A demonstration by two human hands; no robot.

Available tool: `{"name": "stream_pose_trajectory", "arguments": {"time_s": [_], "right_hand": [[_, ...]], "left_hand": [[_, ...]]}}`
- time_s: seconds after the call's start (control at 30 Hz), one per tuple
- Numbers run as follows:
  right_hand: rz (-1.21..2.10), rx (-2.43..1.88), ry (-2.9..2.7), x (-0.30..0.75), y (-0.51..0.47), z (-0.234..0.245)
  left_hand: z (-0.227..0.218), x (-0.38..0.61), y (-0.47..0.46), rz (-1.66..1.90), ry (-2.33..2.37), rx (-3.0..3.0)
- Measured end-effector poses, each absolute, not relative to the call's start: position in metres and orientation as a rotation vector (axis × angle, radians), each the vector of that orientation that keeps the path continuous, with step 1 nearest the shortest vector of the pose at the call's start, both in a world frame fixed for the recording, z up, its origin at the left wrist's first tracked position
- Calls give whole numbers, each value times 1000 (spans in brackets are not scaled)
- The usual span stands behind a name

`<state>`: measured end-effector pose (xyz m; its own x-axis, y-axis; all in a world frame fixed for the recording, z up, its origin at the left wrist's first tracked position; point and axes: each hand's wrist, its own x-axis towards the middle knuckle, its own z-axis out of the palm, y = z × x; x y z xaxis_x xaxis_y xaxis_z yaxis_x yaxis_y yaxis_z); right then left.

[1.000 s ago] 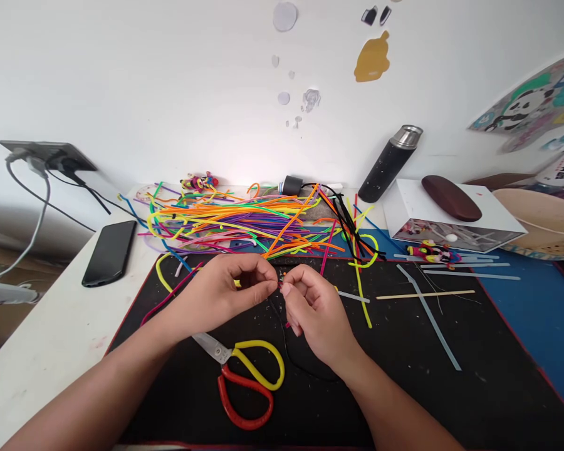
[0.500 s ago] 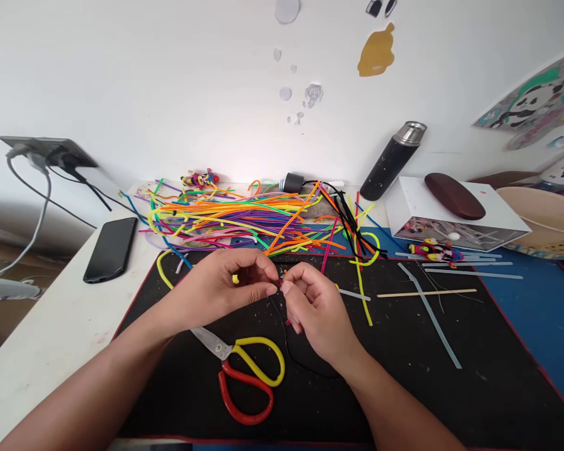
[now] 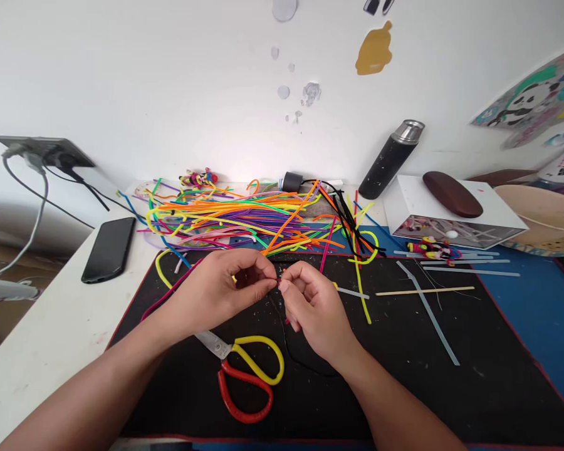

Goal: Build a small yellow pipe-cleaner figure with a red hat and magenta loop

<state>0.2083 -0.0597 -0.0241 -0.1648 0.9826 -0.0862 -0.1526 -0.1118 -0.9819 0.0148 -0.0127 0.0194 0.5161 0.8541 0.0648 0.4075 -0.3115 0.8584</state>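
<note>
Pinching a small dark-red piece (image 3: 278, 283) above the far half of the black mat (image 3: 404, 388), the left hand (image 3: 276, 280) and right hand (image 3: 282, 283) have thumb and forefinger closed from opposite sides; it lies between them, equally near both, its long axis too small to tell. Beneath, a thin, flexible black strand (image 3: 285, 343) curves toward the near edge. Scissors (image 3: 224, 354) with smooth, looped handles lie nearer that edge; fuzzy, slender pipe cleaners (image 3: 244, 216) heap past the far edge.

White counter (image 3: 37, 357) bears a black phone (image 3: 109, 249) at left, a black mat (image 3: 404, 394) centrally and a black flask (image 3: 389, 164) at rear. Scissors (image 3: 248, 415) and a wooden stick (image 3: 397, 293) lie on the mat.
</note>
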Motion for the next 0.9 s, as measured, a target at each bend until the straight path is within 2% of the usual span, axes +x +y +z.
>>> {"name": "stream_pose_trajectory", "arguments": {"time_s": [0.5, 0.9], "right_hand": [[1453, -1084, -1173, 209, -59, -24], [1449, -1088, -1181, 209, -59, -23]], "left_hand": [[17, 20, -7, 562, 992, 1474], [23, 12, 2, 491, 921, 1438]]}}
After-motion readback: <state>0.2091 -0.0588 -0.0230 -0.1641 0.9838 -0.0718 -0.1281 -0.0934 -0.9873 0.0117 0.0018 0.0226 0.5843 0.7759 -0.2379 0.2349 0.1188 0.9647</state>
